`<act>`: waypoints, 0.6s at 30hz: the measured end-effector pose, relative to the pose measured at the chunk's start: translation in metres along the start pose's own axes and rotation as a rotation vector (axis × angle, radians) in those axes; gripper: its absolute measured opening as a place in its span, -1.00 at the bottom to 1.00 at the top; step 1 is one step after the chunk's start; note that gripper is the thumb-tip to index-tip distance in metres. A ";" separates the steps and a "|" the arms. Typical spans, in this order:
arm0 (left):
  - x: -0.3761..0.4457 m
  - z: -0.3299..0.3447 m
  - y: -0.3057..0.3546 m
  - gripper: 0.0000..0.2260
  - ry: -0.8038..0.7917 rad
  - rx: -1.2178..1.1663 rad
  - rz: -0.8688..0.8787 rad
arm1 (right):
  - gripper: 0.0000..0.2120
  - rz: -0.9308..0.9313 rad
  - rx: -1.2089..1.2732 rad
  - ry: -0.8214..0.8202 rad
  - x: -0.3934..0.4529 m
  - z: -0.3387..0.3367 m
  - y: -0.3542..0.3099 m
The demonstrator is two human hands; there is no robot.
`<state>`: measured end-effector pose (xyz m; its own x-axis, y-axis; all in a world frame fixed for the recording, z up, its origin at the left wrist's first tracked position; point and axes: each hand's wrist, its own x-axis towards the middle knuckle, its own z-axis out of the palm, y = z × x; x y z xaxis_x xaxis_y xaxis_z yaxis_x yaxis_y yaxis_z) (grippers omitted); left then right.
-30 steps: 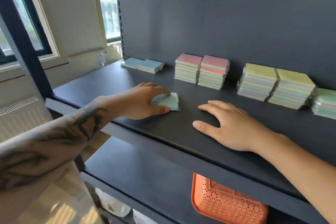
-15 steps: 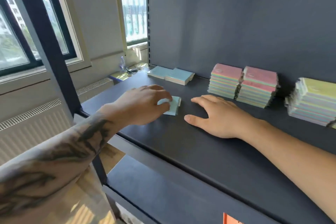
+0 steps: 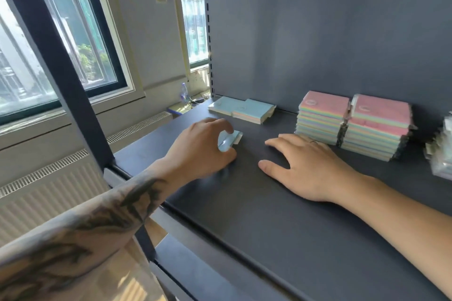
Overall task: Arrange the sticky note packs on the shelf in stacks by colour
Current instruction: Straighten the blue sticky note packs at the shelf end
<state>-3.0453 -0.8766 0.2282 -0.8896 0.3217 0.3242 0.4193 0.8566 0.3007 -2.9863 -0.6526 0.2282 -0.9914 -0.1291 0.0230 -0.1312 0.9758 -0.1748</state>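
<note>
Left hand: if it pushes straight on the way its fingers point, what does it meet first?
Likely the two blue packs at the shelf's back. The left hand, gripping a blue pack, points toward them over bare shelf; depth is hard to judge.

Left hand (image 3: 200, 146) curled, pinching; right hand (image 3: 305, 166) flat, fingers spread.

Bare arms, tattooed left forearm (image 3: 105, 222)

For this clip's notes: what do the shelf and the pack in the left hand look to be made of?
Shelf: likely painted metal, matte dark grey; slotted upright at the back corner suggests steel racking. Blue pack held by the left hand: paper sheets, seemingly in clear glossy film, given the white glare on top.
</note>
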 end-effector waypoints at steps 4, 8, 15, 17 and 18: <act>0.035 -0.001 -0.018 -0.62 0.068 -0.026 0.014 | -0.32 0.018 0.022 0.003 -0.001 0.002 0.000; 0.075 -0.005 -0.030 -0.63 0.125 -0.077 0.016 | -0.31 0.037 0.033 0.004 -0.003 0.003 0.000; 0.122 0.009 -0.038 -0.63 0.079 -0.073 0.068 | -0.33 0.065 0.027 0.006 -0.005 0.001 -0.005; 0.128 0.014 -0.041 -0.63 0.059 -0.084 0.085 | -0.33 0.074 0.032 0.010 -0.005 0.001 -0.006; 0.131 0.016 -0.042 -0.63 0.049 -0.089 0.088 | -0.33 0.079 0.035 0.009 -0.005 0.001 -0.006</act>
<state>-3.1822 -0.8641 0.2434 -0.8398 0.3720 0.3953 0.5116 0.7860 0.3472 -2.9804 -0.6579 0.2284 -0.9986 -0.0501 0.0165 -0.0524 0.9762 -0.2105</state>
